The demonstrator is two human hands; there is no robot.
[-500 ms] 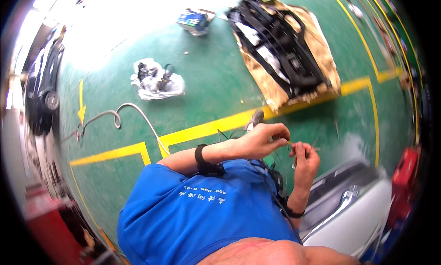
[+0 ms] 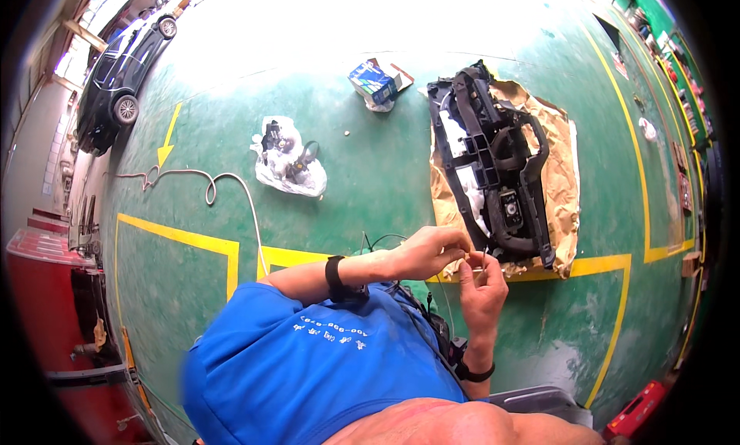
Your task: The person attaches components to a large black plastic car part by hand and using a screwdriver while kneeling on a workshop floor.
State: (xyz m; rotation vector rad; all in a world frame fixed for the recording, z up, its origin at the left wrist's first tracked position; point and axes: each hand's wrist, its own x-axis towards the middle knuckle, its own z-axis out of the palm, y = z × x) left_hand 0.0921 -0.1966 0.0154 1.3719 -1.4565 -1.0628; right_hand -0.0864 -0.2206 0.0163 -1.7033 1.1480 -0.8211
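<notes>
In front of my body, both hands meet at the fingertips. My left hand [image 2: 428, 254] comes in from the left with a black band on its wrist, its thumb and fingers pinched together. My right hand [image 2: 484, 289], also with a black wristband, is raised beside it with the fingers curled into a pinch. Whatever tiny thing lies between the fingertips is too small to make out. A thin pale wire [image 2: 447, 300] hangs below the left hand. Dark cables [image 2: 373, 243] loop behind the left forearm, and more dark gear sits at my waist.
Beyond the hands, a black dashboard frame [image 2: 493, 167] lies on brown paper [image 2: 566, 190]. A clear plastic bag [image 2: 289, 171] with dark parts, a blue box [image 2: 373, 82] and a pale hose [image 2: 245, 184] lie on the green floor. A grey-white panel [image 2: 543, 402] and a red case [image 2: 636, 410] are at lower right.
The view has swung right and up, showing more of the parked car and less of the grey-white panel. My hands have come closer together, and the small yellow piece between them no longer shows clearly.
</notes>
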